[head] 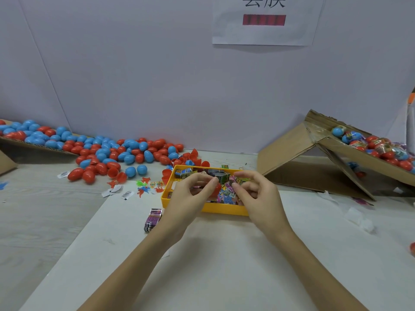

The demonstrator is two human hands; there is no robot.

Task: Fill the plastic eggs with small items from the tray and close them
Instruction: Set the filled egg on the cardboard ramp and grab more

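Note:
A yellow tray (221, 211) full of small printed packets sits in the middle of the table. Over its left half, my left hand (190, 194) grips a red plastic egg half (217, 190) with fingers curled round it. My right hand (258, 196) hovers over the tray's right half, with thumb and forefinger pinching a small pink packet (232, 179) next to the egg half. A heap of closed red and blue eggs (116, 151) lies at the back left.
A cardboard box (314, 162) tipped on its side at the right holds wrapped eggs (379, 147). A small purple box (152, 219) lies left of the tray. Tiny plastic toys (148, 187) and paper scraps are scattered behind it. A white sheet (224, 265) covers the near table.

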